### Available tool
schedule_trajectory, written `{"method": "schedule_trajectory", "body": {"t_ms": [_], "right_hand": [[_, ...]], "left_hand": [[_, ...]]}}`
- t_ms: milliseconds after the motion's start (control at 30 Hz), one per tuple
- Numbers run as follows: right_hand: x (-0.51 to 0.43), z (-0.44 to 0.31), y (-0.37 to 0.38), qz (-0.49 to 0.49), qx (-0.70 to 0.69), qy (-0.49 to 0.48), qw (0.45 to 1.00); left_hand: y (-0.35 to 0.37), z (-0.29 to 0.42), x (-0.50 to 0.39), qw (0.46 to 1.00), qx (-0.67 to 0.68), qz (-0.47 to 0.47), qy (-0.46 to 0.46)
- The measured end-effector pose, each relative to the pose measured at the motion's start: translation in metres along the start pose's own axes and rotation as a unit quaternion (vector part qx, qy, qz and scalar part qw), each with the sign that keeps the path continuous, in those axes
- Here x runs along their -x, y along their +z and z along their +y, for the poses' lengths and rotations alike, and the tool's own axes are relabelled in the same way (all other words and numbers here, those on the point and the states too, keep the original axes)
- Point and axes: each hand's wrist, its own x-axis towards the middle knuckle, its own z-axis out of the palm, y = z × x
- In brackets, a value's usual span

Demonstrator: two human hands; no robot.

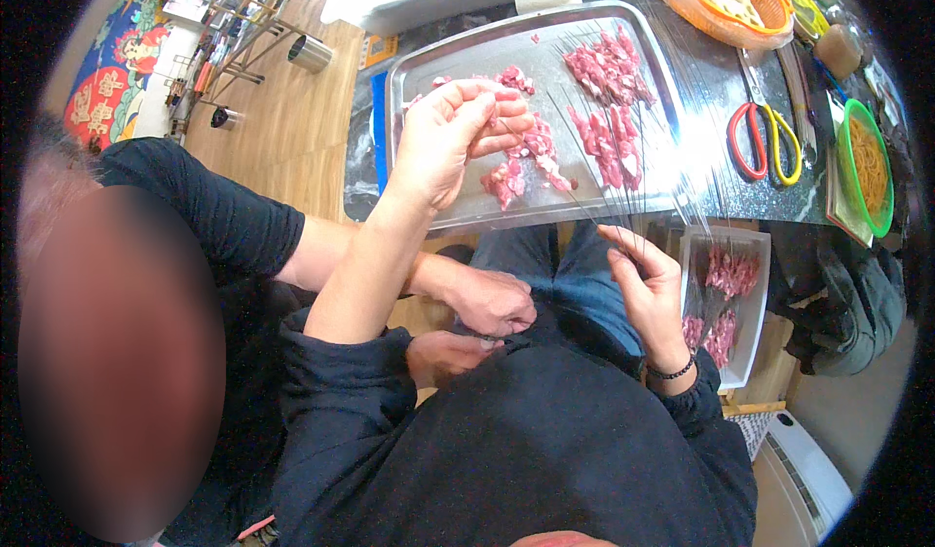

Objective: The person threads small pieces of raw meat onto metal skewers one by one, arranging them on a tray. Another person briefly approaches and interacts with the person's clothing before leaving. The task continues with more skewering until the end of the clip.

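Above a metal tray, my left hand is raised with thumb and fingers curled; a small pinkish bit, apparently raw meat, shows between them. My right hand, with a dark bead bracelet at the wrist, grips several thin metal skewers at the tray's near edge. One skewer points toward a reddish bit of meat among the loose pieces of raw meat. On the tray's right side lie two groups of skewered meat, the nearer group under the held skewers. My fingers partly hide the loose meat.
A co-worker sits close at left, their hands beneath my left forearm. Right of the tray lie red-and-yellow-handled scissors, a green basket and an orange basket. Below the table edge, a white bin holds skewered meat.
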Motion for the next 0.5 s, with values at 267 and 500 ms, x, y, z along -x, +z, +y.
{"method": "schedule_trajectory", "body": {"t_ms": [267,500], "right_hand": [[-0.008,-0.010,-0.001,-0.010,0.001,0.007,1.000],[-0.007,-0.003,0.022,-0.015,-0.071,0.021,0.997]], "left_hand": [[0.015,-0.002,0.006,0.998,0.029,0.042,0.047],[0.030,-0.011,0.007,0.985,0.072,0.110,0.113]]}}
